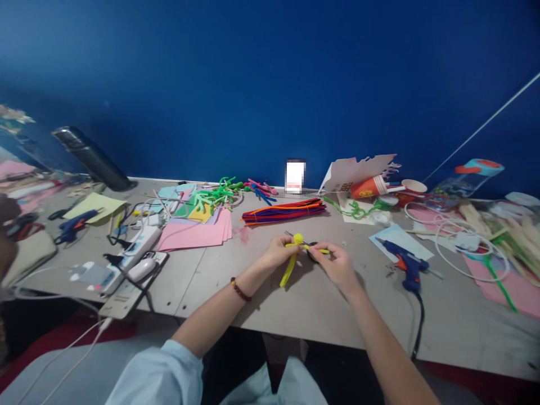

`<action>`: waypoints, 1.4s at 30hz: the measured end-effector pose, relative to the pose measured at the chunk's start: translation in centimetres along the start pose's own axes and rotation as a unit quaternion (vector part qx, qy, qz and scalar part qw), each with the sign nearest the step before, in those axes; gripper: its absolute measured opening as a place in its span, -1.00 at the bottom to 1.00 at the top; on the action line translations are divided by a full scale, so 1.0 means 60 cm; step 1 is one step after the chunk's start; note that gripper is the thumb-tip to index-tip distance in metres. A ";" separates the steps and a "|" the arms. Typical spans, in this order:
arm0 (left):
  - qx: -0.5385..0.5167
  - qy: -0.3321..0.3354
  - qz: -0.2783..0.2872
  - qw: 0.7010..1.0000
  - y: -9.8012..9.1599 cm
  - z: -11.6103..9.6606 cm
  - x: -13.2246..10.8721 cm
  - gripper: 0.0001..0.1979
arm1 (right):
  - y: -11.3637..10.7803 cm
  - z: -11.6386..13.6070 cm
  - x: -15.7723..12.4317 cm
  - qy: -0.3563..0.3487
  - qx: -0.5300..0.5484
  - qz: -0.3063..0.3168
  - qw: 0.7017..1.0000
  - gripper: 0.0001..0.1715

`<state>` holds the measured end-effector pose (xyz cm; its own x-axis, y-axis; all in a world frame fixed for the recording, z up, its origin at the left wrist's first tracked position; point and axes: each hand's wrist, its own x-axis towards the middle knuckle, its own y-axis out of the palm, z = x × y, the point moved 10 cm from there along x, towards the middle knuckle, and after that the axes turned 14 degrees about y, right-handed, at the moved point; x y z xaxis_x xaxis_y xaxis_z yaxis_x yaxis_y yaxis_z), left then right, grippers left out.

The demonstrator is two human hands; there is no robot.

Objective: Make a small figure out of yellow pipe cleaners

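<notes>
My left hand (279, 251) is closed in a pinch on a yellow pipe cleaner piece (288, 273), whose strands hang down below the fingers. A small round yellow knob (298, 239) sits at its top. Across from it, my right hand (337, 264) pinches a yellow strand that stretches sideways from the same piece. Dark-handled scissors (311, 256) lie on the table behind the fingers, partly hidden by them. Beyond both hands rests a bundle of red, orange and purple pipe cleaners (284, 213).
A blue glue gun (405, 263) lies to the right, its cord running over the table edge. Pink paper (192, 233), green pipe cleaners (219, 196) and a power strip (139, 247) are on the left. A phone (295, 175) leans against the blue wall, near paper cups (369, 187).
</notes>
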<state>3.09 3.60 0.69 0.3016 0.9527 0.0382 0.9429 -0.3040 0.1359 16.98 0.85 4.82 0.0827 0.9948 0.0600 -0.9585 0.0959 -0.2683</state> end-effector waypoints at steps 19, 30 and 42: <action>-0.180 -0.021 0.021 0.983 0.023 0.011 0.002 -0.73 | 0.003 -0.014 0.006 0.035 -0.056 -0.008 0.998 -0.77; -0.137 -0.004 -0.036 0.990 -0.004 0.009 0.007 -0.73 | 0.002 -0.011 0.005 0.020 -0.029 -0.007 0.999 -0.74; -0.171 -0.008 0.017 0.985 0.017 0.000 -0.001 -0.78 | 0.038 -0.072 0.017 0.170 0.109 0.101 0.974 -0.55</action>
<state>4.03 3.24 0.81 0.3366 0.9411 0.0327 0.8307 -0.3132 0.4603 16.07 2.23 0.12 -0.0627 0.9505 -0.3044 -0.9968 -0.0750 -0.0290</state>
